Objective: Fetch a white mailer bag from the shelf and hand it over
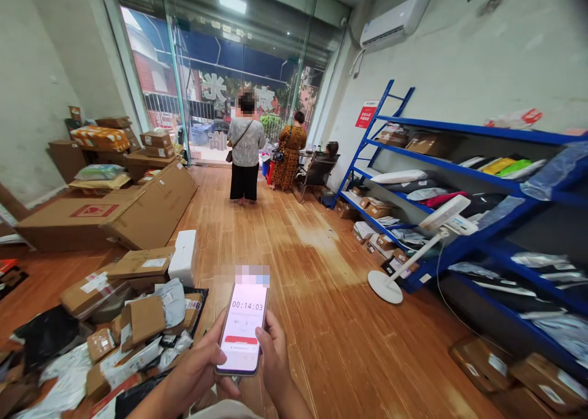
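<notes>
A smartphone is held upright in front of me, its lit screen showing a timer that reads 00:14:03 and a red bar lower down. My left hand grips its left side, with the thumb lying over the lower left of the screen. On the other edge, my right hand is closed around the phone, its thumb touching the right side of the screen. The fingers behind the phone are mostly hidden.
Boxes and bagged parcels cover the floor at left, with large cartons behind. A white standing fan stands by the blue shelves at right. Two people stand near the glass front; another sits in a chair.
</notes>
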A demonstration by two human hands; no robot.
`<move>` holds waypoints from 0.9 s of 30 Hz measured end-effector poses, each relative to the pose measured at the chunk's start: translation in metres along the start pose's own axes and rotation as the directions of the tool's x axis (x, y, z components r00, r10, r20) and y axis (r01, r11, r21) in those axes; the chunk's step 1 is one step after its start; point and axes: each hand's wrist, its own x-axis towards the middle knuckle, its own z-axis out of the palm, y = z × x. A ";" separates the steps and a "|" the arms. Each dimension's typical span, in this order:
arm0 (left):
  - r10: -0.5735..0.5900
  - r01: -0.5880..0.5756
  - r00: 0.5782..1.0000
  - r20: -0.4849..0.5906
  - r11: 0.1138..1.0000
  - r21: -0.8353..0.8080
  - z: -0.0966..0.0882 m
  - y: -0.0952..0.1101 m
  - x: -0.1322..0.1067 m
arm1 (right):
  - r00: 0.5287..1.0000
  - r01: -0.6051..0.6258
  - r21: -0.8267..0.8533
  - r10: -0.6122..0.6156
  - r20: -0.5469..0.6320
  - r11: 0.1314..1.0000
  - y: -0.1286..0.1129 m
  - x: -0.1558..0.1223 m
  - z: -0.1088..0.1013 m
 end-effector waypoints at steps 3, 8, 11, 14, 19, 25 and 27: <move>0.019 -0.019 1.000 0.007 1.000 0.025 0.002 0.000 -0.001 | 0.999 -0.011 -0.017 0.012 0.031 1.000 0.000 -0.003 -0.002; -0.011 0.011 0.998 0.057 1.000 -0.012 0.018 0.013 0.003 | 0.997 -0.040 -0.170 0.049 0.051 0.985 -0.007 -0.012 0.000; -0.043 0.045 0.989 0.139 0.999 -0.015 0.026 0.015 0.013 | 0.991 0.031 -0.335 -0.073 -0.116 0.942 -0.014 -0.018 0.003; -0.143 0.137 0.970 0.197 0.990 0.044 0.032 0.011 0.023 | 0.948 0.018 -0.427 -0.152 -0.280 0.904 -0.022 -0.030 0.004; -0.412 0.339 0.871 0.267 0.898 0.280 0.042 -0.007 0.040 | 0.749 -0.062 -0.506 -0.295 -0.594 0.860 -0.013 -0.066 0.006; -0.646 0.278 0.730 0.224 0.580 0.766 0.035 -0.074 0.066 | 0.316 -0.085 -0.398 -0.355 -0.880 0.913 0.041 -0.138 -0.034; -0.702 0.219 0.688 0.184 0.443 0.869 0.027 -0.110 0.070 | 0.074 -0.065 -0.283 -0.278 -0.958 0.957 0.052 -0.192 -0.059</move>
